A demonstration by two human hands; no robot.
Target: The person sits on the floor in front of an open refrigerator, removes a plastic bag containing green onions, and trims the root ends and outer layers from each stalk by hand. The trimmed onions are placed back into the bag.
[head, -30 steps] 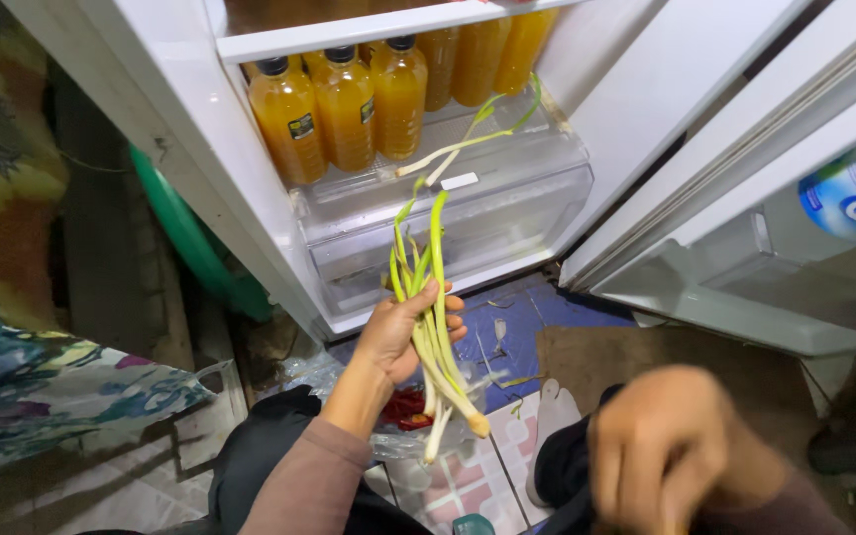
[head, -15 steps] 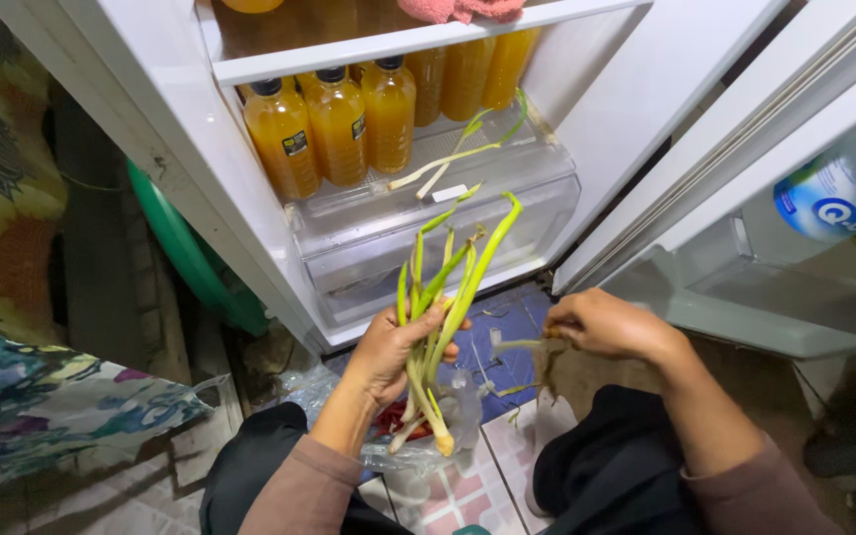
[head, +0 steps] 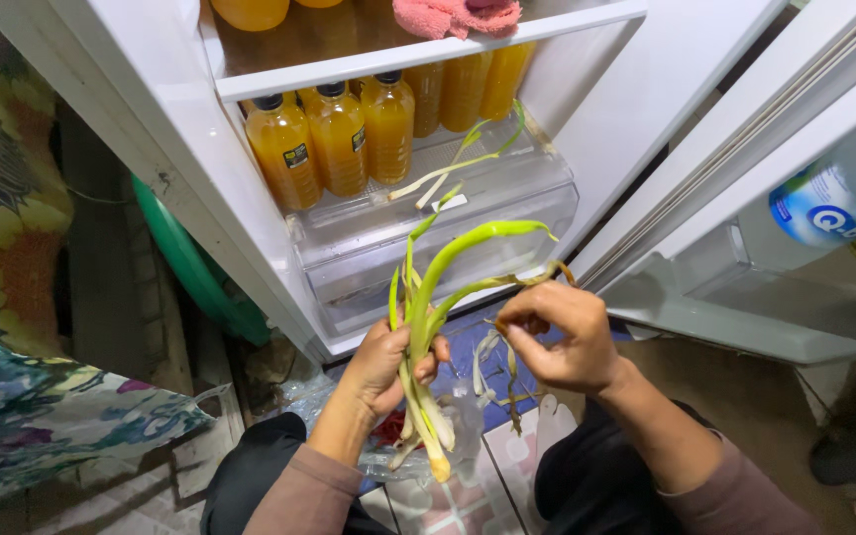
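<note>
spring onions (head: pixel 426 327) | roots behind left hand (head: pixel 380 369) | right hand (head: pixel 557 337) pinches leaf

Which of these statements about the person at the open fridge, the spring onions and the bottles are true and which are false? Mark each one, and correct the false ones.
1. The left hand grips a bunch of spring onions near the white root ends. True.
2. The right hand rests flat on the floor. False: it is raised and pinches a withered leaf of the bunch.
3. Bottles of orange liquid stand in the fridge above the clear drawer. True.
4. The fridge door is shut. False: it stands open at the right.
5. A pink cloth lies on the white shelf above the bottles. True.
6. More spring onions lie on top of the clear drawer. True.
</note>
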